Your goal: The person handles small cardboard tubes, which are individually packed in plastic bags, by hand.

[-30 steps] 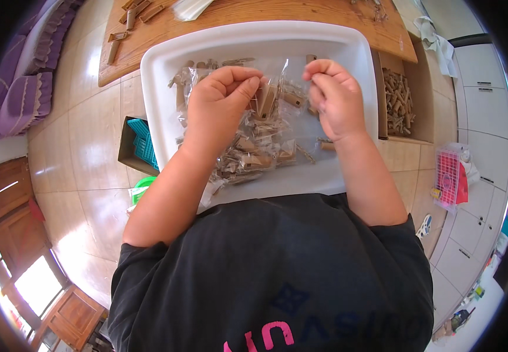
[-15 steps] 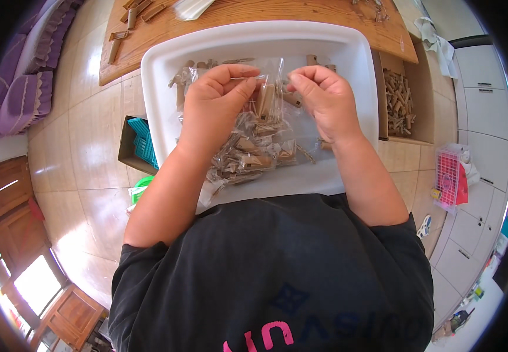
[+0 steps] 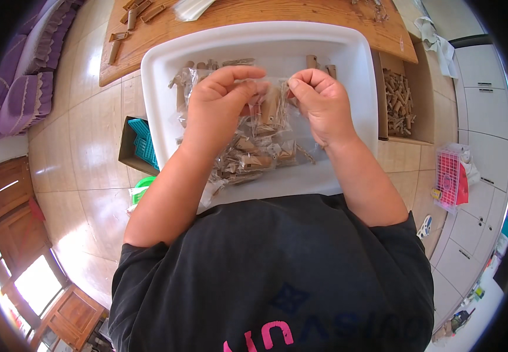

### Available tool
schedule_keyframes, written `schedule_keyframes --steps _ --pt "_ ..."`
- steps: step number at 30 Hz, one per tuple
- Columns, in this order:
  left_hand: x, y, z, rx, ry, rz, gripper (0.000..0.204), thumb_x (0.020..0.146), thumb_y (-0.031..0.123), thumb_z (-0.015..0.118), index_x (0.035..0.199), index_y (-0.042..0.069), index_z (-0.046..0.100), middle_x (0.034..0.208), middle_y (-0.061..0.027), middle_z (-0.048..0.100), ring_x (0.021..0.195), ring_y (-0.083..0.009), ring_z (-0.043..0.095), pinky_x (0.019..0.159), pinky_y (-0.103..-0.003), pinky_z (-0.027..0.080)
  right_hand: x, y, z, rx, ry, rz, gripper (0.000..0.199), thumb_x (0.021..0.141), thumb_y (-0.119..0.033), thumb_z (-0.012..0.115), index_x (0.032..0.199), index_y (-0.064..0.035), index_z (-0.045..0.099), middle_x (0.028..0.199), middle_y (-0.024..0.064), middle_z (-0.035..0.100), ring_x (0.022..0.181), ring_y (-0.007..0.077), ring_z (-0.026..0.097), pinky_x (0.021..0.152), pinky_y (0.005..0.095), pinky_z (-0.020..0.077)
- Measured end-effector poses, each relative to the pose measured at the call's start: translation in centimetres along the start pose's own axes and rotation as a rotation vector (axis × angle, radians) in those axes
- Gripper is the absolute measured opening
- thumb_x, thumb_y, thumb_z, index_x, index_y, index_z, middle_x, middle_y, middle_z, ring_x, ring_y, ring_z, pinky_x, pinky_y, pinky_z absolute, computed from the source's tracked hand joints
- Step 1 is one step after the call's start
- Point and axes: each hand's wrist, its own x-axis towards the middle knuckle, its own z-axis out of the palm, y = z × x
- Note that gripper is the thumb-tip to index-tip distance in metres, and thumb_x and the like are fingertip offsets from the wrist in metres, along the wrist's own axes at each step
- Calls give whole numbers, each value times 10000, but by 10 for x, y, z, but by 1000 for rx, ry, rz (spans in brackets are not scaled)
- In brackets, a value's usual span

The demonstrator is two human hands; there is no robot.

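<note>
Over a white plastic tub [image 3: 356,117], a clear plastic bag [image 3: 287,124] hangs between my hands. Inside it are a short brown tube [image 3: 269,110] and what looks like a strand of beige twine. My left hand [image 3: 215,102] grips the bag's left side, its index finger stretched along the top and its other fingertips partly hidden. Thumb and index finger of my right hand [image 3: 325,102] pinch the bag's upper right corner. Below the hands lies a heap of similar bagged brown tubes [image 3: 254,161]. A loose brown tube [image 3: 311,61] rests at the tub's far side.
Behind the tub stands a wooden table [image 3: 277,12] with brown pieces and a stack of clear bags [image 3: 192,8]. A cardboard box [image 3: 421,111] of brown tubes is at the right. On the left are a box with teal baskets [image 3: 143,141] and a green container [image 3: 142,189].
The bag has turned and spread flatter between my hands, with the tube and twine showing more plainly. My right hand has shifted slightly and now pinches its corner.
</note>
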Motion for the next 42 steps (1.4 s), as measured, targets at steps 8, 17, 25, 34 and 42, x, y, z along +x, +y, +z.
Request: schedule_keyframes --steps 8,17,25,34,42 --pt "8 -9 -12 -71 -40 -18 70 875 38 505 857 50 571 813 -25 610 741 -103 598 653 -226 497 3 -5 -4 187 -63 154 122 830 -141 623 822 -26 583 723 12 586 494 3 375 435 158 276" --pt "3 -1 -1 2 -42 58 119 863 40 517 979 19 532 829 -58 622 730 -100 587 661 -223 488 2 -3 -1 10 -63 97 149 818 -155 654 844 -10 626 701 -19 584 548 12 431 470 157 313" --pt "6 0 -18 55 -59 113 247 838 44 540 1080 4 508 797 -85 635 727 -90 582 632 -223 470 21 -38 -41 -270 284 -304 204 850 -255 604 862 -57 652 710 -45 598 638 28 472 569 211 384" --pt "-2 -3 -10 662 -819 -4 167 844 139 609 864 -23 644 835 -63 642 812 -95 565 712 -237 462 19 -35 -50 -1522 -217 -123 111 771 -136 574 829 -65 638 831 110 595 800 264 571 703 363 461" --pt "5 -7 -12 419 -429 19 209 885 177 566 932 -19 623 857 -30 640 823 -80 560 714 -224 449 14 -4 -48 -1948 -345 -365 171 701 -105 643 863 -66 605 897 107 527 881 285 540 734 361 458"
